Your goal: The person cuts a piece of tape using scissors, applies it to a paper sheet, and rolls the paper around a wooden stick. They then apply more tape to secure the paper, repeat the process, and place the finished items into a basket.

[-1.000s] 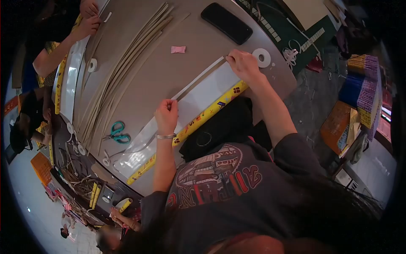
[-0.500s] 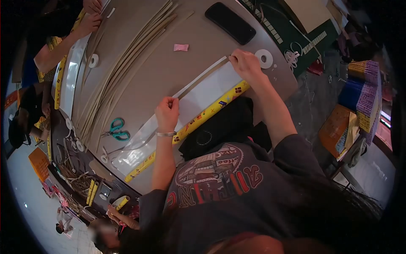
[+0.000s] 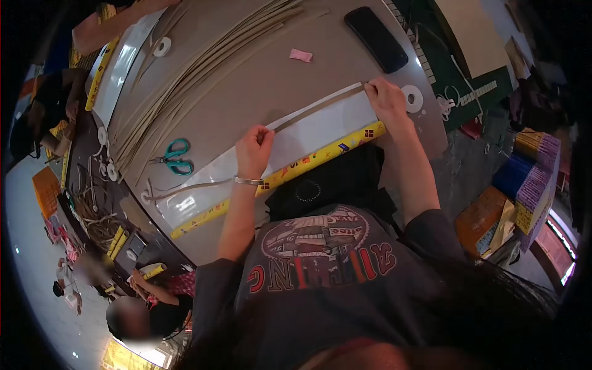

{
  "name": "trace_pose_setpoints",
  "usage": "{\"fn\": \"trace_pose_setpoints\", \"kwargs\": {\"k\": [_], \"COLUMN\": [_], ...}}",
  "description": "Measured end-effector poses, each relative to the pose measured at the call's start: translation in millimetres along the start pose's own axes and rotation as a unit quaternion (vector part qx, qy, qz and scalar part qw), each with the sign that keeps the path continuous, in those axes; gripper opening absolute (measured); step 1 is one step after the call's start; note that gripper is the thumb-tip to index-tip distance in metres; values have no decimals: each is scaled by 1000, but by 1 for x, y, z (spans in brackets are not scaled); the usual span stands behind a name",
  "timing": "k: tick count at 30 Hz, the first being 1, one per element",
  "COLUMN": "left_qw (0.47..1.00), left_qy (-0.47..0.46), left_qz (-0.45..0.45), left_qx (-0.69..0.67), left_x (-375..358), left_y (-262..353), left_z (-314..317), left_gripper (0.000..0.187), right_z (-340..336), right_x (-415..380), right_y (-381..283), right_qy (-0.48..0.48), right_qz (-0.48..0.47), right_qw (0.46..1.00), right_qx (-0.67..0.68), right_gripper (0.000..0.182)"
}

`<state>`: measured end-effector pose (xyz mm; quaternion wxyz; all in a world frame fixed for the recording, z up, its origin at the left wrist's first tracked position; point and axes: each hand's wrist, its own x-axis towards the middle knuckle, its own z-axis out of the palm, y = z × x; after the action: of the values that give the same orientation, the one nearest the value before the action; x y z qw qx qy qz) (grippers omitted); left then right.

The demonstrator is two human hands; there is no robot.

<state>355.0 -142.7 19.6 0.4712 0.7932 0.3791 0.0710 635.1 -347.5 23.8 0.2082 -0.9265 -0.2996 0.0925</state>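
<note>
A long brown strip (image 3: 320, 110) stretches along the upper edge of a white sheet (image 3: 336, 123). My left hand (image 3: 254, 151), with a bracelet at its wrist, is closed on the strip near the sheet's middle. At the right end, my right hand (image 3: 387, 100) pinches the same strip. The strip's loose tail curves down to the left beyond my left hand. Along the sheet's near side runs a yellow patterned roll (image 3: 308, 161), close to my body. What lies inside my fingers is hidden.
Teal-handled scissors (image 3: 179, 157) lie left of the sheet, below a bundle of brown strips (image 3: 203, 68). A white tape roll (image 3: 412, 98) sits beside my right hand. Farther back are a pink wrapped piece (image 3: 301, 55) and a black phone (image 3: 376, 38). Other people work at the left.
The view has turned, so the table things sit farther right. Both my hands still grip the strip. At the upper left, another person's hands have left the view, with a forearm still showing.
</note>
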Motion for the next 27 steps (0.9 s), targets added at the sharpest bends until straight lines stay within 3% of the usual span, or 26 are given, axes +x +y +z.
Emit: {"fn": "trace_pose_setpoints", "kwargs": {"k": [8,10,12,27], "left_qw": [999,998,997,986], "left_qy": [15,56,63,140], "left_qz": [-44,-22,-36,-77], "left_qx": [25,-6,0,52], "left_x": [-22,-27,-31,-55], "left_y": [-23,-28,-39,-69], "left_z": [-38,-43,-53,-96], "left_gripper": [15,17,17,16], "right_z": [-4,-6,-10,-17], "right_x": [-1,0,-2,2], "right_y": [1,-2,-8,-3], "right_qy": [12,13,-6,-21], "right_qz": [-44,-56,-28,-58], "right_qw": [999,998,999,997], "right_qx": [30,40,28,36], "right_gripper": [18,19,19,19]}}
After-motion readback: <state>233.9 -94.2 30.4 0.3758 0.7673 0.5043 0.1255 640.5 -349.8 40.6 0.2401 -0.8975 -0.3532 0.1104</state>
